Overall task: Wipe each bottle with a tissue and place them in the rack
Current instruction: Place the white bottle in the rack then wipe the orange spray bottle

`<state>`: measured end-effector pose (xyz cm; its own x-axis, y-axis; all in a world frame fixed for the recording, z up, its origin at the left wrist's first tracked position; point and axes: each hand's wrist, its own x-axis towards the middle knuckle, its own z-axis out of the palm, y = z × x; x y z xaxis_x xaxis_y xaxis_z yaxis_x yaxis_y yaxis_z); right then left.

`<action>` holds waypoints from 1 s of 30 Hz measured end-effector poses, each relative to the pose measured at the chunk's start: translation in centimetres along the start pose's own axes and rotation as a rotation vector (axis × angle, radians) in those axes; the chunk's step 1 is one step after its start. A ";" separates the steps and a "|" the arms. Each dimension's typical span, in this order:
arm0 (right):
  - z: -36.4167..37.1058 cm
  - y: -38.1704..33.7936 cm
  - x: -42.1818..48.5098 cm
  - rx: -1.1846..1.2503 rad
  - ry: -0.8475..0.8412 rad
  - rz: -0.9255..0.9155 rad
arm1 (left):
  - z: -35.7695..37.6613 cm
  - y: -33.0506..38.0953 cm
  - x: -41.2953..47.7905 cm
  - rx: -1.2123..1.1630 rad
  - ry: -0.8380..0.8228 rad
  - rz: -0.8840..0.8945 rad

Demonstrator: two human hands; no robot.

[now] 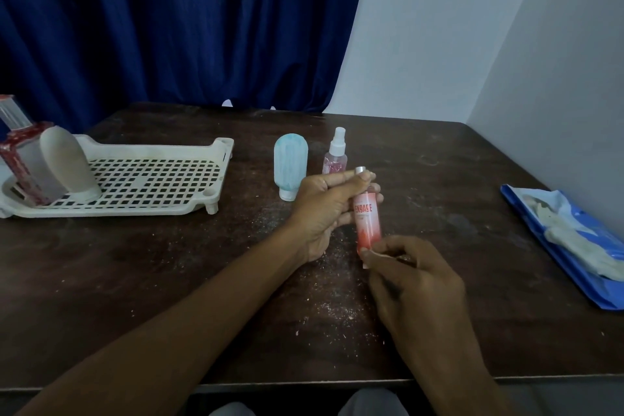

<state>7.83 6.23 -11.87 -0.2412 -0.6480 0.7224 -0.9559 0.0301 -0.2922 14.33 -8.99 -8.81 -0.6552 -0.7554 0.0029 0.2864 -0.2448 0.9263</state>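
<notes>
Two hands on pink bottle [367, 223]: left hand [324, 209] curled round upper end, right hand [418, 277] pinching base. Rack [223, 149], 9 o'clock, holds beige bottle [66, 162], red-trimmed bottle [20, 159].

A dark brown table [135, 280] stands by a big blue curtain [185, 27] and white walls [472, 44]. The light is dim.

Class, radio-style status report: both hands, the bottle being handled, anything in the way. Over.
Left hand grips pink bottle near cap. Right hand pinches its base. Blue bottle, spray bottle stand behind; path to rack open.
</notes>
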 end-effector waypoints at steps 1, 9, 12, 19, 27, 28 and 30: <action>0.1 -0.1 0.2 -0.016 -0.005 -0.008 | 0.0 0.0 0.0 0.004 0.003 0.007; 0.9 -0.3 2.3 -0.073 -0.029 -0.036 | -0.2 0.3 0.0 0.006 0.048 0.023; 0.6 -0.4 0.8 -0.088 -0.050 -0.056 | -0.3 0.2 0.2 0.016 0.055 0.038; -1.8 0.5 0.3 0.144 0.057 0.138 | -0.2 0.3 -0.1 0.084 0.062 0.106; -2.7 1.3 1.2 0.773 0.069 0.752 | -0.3 0.5 -1.3 0.436 0.003 0.452; -2.7 1.5 1.2 0.817 0.072 0.788 | -0.4 0.4 -1.6 0.483 -0.010 0.480; -2.6 1.7 1.1 0.864 0.083 0.815 | -0.8 0.2 -2.2 0.568 -0.050 0.501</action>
<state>5.52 7.53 -9.96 -0.7659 -0.6235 0.1567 -0.0939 -0.1326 -0.9867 16.37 -7.80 -8.95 -0.5765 -0.6617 0.4794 0.1635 0.4814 0.8611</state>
